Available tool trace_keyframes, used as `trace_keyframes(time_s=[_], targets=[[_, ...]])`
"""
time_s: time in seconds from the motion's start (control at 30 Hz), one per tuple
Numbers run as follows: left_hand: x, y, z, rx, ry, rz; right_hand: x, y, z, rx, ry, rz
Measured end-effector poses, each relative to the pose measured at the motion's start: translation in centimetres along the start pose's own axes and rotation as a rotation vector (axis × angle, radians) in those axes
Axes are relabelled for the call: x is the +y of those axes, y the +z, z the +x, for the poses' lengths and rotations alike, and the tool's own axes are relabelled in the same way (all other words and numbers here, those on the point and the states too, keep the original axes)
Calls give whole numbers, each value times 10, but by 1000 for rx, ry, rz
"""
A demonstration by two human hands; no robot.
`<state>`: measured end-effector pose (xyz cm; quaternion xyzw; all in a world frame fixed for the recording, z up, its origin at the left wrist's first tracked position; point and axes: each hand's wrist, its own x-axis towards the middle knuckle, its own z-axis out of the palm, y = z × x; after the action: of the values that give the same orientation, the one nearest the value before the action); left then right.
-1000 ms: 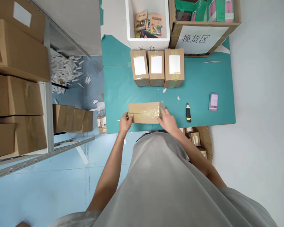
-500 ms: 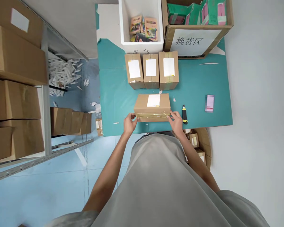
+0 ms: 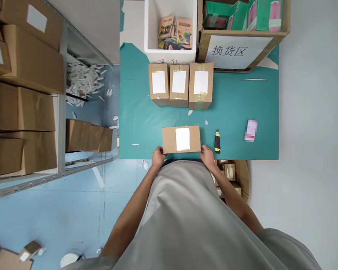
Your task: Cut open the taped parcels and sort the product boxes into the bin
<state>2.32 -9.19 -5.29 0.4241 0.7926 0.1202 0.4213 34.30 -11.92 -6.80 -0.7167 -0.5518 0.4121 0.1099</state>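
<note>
A closed cardboard box (image 3: 169,140) with a white label (image 3: 183,139) on its upward face is near the front edge of the green-topped table (image 3: 233,101). My left hand (image 3: 158,156) grips its near left corner. At the near right corner, my right hand (image 3: 207,155) has its fingers closed on the same box. The fingertips are partly hidden at the box's edges. To the right of my right hand lies a black and yellow box cutter (image 3: 217,141).
Three labelled cardboard boxes (image 3: 179,85) stand in a row farther back. Behind them are a white foam bin (image 3: 170,56) with booklets and a large carton (image 3: 242,52) of green packages. A pink item (image 3: 251,130), pixelated, lies at right. Shelving (image 3: 61,112) with boxes is at left.
Both hands have drawn the box toward me and tipped it, so its taped side no longer shows and the labelled face points up. The view has shifted slightly.
</note>
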Motion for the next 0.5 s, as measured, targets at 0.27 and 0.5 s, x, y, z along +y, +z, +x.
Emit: trace_keyframes(time_s=[0.27,0.5], targets=[[23,-27,-3,104,60,-286,-30,-48,23,40,-222,127],[33,-42,15,122,93,-298,-52,-57,47,61,-182,58]])
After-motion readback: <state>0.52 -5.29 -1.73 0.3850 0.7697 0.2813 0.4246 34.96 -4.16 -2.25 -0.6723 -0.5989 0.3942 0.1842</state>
